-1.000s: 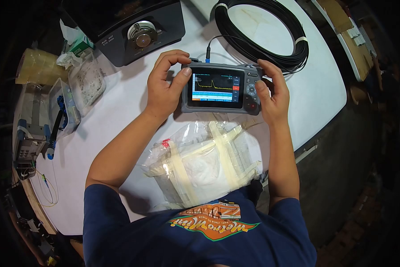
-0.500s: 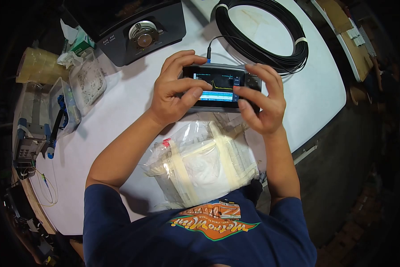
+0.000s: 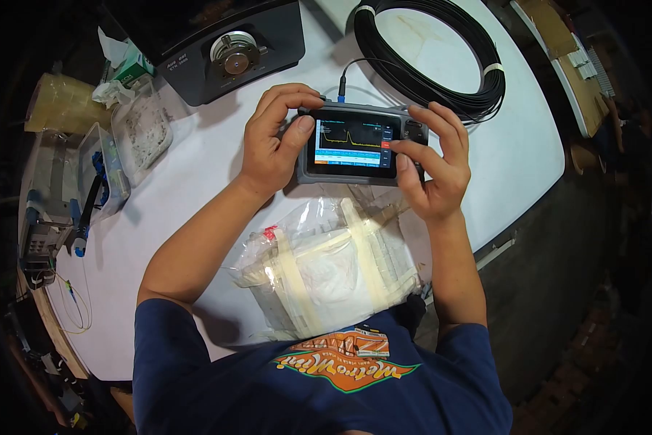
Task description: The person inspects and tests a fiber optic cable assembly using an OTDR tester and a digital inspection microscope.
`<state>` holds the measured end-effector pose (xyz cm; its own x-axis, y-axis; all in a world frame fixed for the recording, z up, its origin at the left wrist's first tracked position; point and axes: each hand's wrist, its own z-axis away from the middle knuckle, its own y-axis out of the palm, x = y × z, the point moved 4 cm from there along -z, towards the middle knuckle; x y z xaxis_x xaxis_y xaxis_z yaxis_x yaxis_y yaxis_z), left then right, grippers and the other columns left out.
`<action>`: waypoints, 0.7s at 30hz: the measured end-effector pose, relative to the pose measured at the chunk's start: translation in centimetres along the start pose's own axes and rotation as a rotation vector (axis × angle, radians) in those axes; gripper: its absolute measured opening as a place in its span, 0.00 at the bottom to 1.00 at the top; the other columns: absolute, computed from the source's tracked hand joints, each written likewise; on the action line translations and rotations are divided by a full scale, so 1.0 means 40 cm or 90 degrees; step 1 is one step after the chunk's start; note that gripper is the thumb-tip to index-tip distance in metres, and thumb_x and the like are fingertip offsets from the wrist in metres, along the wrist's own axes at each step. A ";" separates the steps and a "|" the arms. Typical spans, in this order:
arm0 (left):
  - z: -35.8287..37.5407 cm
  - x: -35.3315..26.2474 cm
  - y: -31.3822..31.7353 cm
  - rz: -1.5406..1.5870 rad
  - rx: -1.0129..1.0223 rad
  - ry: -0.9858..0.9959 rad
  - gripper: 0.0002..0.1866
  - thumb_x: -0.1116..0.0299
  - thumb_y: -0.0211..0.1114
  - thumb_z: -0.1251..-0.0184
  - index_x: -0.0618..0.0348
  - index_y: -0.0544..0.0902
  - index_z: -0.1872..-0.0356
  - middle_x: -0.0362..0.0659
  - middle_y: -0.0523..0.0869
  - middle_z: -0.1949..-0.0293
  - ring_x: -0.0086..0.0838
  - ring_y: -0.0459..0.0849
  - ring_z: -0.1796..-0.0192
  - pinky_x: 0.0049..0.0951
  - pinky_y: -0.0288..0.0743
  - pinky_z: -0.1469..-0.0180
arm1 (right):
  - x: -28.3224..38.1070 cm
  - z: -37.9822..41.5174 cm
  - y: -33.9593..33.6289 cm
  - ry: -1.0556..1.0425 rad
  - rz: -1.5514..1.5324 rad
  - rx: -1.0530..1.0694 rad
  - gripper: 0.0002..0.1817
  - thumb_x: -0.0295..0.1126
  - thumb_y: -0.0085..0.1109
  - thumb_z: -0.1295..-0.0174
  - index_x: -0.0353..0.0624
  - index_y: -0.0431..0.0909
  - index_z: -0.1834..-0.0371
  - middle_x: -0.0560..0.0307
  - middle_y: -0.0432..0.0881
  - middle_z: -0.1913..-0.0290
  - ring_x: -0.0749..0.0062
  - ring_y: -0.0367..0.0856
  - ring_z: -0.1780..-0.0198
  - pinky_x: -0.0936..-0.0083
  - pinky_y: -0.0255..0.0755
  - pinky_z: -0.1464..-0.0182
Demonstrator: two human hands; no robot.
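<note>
A grey handheld OTDR [image 3: 349, 172] stands over the white table, its lit screen showing a yellow trace with a tall peak. My left hand [image 3: 271, 145] grips its left end, fingers over the top edge and thumb on the front frame. At the right end, my right hand [image 3: 442, 170] curls around the case, with the index fingertip on the right-side menu of the screen beside a red-lit button. A thin black cable with a blue connector [image 3: 341, 98] is plugged into the top edge. Below the OTDR lies a clear plastic bag [image 3: 333, 272] with cream tape strips.
A coil of black cable [image 3: 362, 36] lies behind the OTDR. At the back left stands a black machine [image 3: 282, 58] with a round metal hub. Plastic tubs [image 3: 163, 148], a tape roll [image 3: 65, 105] and a grey instrument [image 3: 43, 239] line the left side.
My left index finger has drawn back from the screen, and that hand now grips the left end. My right index finger has come onto the menu, where a button shows red.
</note>
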<state>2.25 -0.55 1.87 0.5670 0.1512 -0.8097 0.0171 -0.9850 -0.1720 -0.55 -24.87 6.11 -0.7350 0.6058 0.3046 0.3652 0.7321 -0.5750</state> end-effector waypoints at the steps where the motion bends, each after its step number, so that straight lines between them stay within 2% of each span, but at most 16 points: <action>1: 0.000 0.002 0.000 0.002 0.000 -0.005 0.14 0.65 0.62 0.27 0.64 0.85 0.50 0.49 0.84 0.45 0.36 0.81 0.40 0.34 0.71 0.35 | -0.004 0.000 -0.001 0.001 0.000 0.000 0.09 0.29 0.68 0.52 0.42 0.90 0.66 0.46 0.86 0.44 0.44 0.77 0.35 0.56 0.72 0.34; 3: 0.001 0.004 0.001 0.005 0.000 -0.011 0.14 0.65 0.62 0.27 0.64 0.84 0.49 0.49 0.83 0.45 0.36 0.81 0.40 0.33 0.71 0.35 | -0.019 0.003 -0.001 0.025 0.005 -0.020 0.09 0.27 0.67 0.52 0.41 0.90 0.66 0.46 0.86 0.44 0.45 0.78 0.37 0.56 0.72 0.34; 6: 0.002 0.008 0.006 -0.003 0.029 -0.041 0.19 0.60 0.59 0.23 0.66 0.81 0.45 0.50 0.81 0.42 0.35 0.78 0.36 0.34 0.66 0.29 | -0.032 0.009 0.003 0.050 -0.023 -0.049 0.07 0.26 0.68 0.49 0.39 0.88 0.66 0.45 0.86 0.46 0.48 0.81 0.40 0.59 0.74 0.37; 8: 0.000 0.009 0.007 -0.019 -0.004 -0.030 0.15 0.64 0.63 0.26 0.64 0.83 0.47 0.48 0.83 0.46 0.35 0.81 0.41 0.32 0.72 0.36 | -0.044 0.013 0.004 0.063 -0.045 -0.063 0.06 0.26 0.68 0.47 0.38 0.87 0.65 0.45 0.86 0.46 0.50 0.82 0.41 0.61 0.75 0.38; 10: -0.003 0.002 0.004 -0.064 -0.007 -0.023 0.15 0.63 0.63 0.25 0.63 0.83 0.46 0.48 0.83 0.46 0.35 0.82 0.42 0.31 0.73 0.37 | -0.073 0.018 0.001 0.172 -0.138 -0.125 0.05 0.25 0.68 0.42 0.38 0.84 0.64 0.45 0.86 0.46 0.55 0.85 0.45 0.65 0.77 0.42; 11: -0.003 -0.001 0.001 -0.107 -0.006 -0.016 0.16 0.63 0.63 0.25 0.63 0.82 0.46 0.48 0.83 0.46 0.34 0.82 0.44 0.31 0.74 0.39 | -0.081 0.014 0.002 0.170 -0.141 -0.124 0.05 0.25 0.68 0.42 0.38 0.84 0.64 0.45 0.86 0.46 0.55 0.85 0.45 0.65 0.77 0.42; 15: 0.002 0.025 -0.003 -0.079 -0.048 -0.098 0.16 0.62 0.63 0.24 0.63 0.82 0.45 0.49 0.84 0.47 0.32 0.84 0.48 0.31 0.76 0.45 | -0.099 -0.031 0.018 0.230 -0.194 -0.058 0.06 0.25 0.69 0.38 0.35 0.84 0.62 0.48 0.88 0.52 0.62 0.87 0.52 0.71 0.78 0.46; 17: 0.004 0.046 0.000 -0.065 -0.075 -0.167 0.19 0.57 0.61 0.21 0.64 0.82 0.44 0.48 0.86 0.54 0.32 0.85 0.55 0.32 0.78 0.50 | -0.089 -0.071 0.043 0.250 -0.184 0.061 0.07 0.26 0.69 0.38 0.33 0.85 0.60 0.49 0.89 0.56 0.64 0.88 0.55 0.73 0.79 0.49; 18: -0.003 0.035 -0.002 -0.066 -0.075 -0.166 0.19 0.57 0.61 0.21 0.64 0.82 0.44 0.48 0.86 0.54 0.32 0.85 0.55 0.32 0.78 0.50 | -0.083 -0.099 0.050 0.252 -0.186 0.084 0.10 0.30 0.68 0.35 0.33 0.88 0.59 0.48 0.90 0.60 0.64 0.89 0.60 0.73 0.79 0.53; 19: -0.011 0.025 -0.009 -0.118 -0.061 -0.204 0.21 0.54 0.59 0.20 0.63 0.82 0.43 0.49 0.87 0.58 0.35 0.86 0.58 0.34 0.79 0.52 | -0.072 -0.131 0.051 0.250 -0.188 0.082 0.10 0.30 0.68 0.35 0.33 0.88 0.59 0.48 0.90 0.60 0.64 0.89 0.60 0.73 0.79 0.53; 20: -0.016 0.020 -0.014 -0.168 -0.048 -0.243 0.23 0.51 0.57 0.19 0.63 0.82 0.42 0.49 0.89 0.62 0.38 0.88 0.61 0.35 0.79 0.54 | -0.065 -0.157 0.066 0.299 -0.138 0.199 0.13 0.33 0.67 0.33 0.32 0.87 0.57 0.49 0.90 0.60 0.67 0.88 0.59 0.74 0.78 0.51; 21: -0.017 0.021 -0.015 -0.169 -0.049 -0.241 0.23 0.51 0.57 0.19 0.63 0.82 0.42 0.49 0.89 0.62 0.38 0.88 0.61 0.35 0.79 0.54 | -0.069 -0.168 0.083 0.346 -0.086 0.316 0.15 0.36 0.66 0.30 0.31 0.87 0.55 0.50 0.90 0.61 0.71 0.87 0.58 0.76 0.77 0.50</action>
<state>3.28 0.09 1.69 0.1947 0.4047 -0.8935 0.1896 -0.9093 -0.3705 6.55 -22.02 8.46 -0.3221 0.6832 0.6553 -0.1039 0.6625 -0.7418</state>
